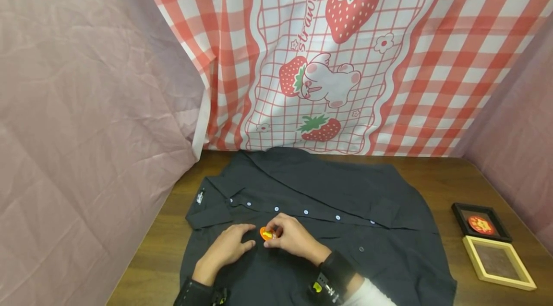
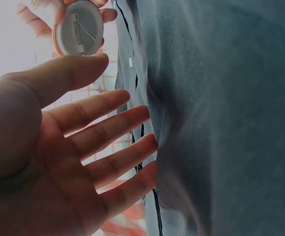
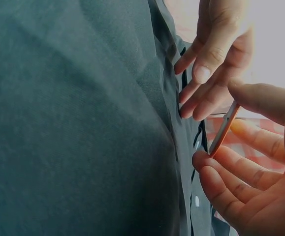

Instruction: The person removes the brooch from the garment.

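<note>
orange pin badge point(image 1: 264, 234) pinched between thumb and fingers of right hand point(image 1: 297, 239), held just above dark shirt point(image 1: 402, 253), pin swung off its bar; left hand point(image 1: 229, 247) spread loosely, nothing gripped; round red-yellow piece point(image 1: 481, 225) contained in black frame point(image 1: 461, 221), pale wooden frame point(image 1: 507, 282) set right beside it

shirt point(image 1: 339, 235) on table point(image 1: 155, 248), left of both frames point(image 1: 486, 240)
</note>
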A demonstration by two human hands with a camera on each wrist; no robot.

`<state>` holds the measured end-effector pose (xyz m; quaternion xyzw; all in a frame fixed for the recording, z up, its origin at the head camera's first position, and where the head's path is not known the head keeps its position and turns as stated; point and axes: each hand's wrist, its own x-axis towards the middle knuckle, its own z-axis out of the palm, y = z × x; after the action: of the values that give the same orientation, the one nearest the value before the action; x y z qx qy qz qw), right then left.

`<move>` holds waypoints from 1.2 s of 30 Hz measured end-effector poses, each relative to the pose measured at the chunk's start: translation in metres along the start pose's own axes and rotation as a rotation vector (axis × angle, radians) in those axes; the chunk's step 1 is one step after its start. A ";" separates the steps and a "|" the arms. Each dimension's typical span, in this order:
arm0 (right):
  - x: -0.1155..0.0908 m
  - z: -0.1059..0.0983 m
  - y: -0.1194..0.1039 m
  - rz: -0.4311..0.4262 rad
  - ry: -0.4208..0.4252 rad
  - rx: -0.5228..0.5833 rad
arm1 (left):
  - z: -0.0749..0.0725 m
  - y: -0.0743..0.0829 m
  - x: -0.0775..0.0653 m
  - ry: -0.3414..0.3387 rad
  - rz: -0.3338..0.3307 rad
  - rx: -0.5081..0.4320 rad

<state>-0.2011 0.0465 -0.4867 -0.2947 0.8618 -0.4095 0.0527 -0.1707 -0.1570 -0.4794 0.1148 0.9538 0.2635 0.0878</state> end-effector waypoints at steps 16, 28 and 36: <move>-0.001 0.000 0.001 -0.007 0.012 0.036 | 0.001 0.004 0.002 -0.015 -0.023 0.002; -0.003 -0.001 0.000 -0.028 0.046 0.102 | 0.003 0.007 0.002 0.077 0.071 -0.024; -0.003 -0.001 0.000 -0.036 0.047 0.134 | 0.001 0.008 0.004 0.107 0.127 -0.054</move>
<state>-0.1989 0.0488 -0.4866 -0.2962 0.8281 -0.4739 0.0446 -0.1730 -0.1486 -0.4764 0.1583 0.9405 0.3000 0.0228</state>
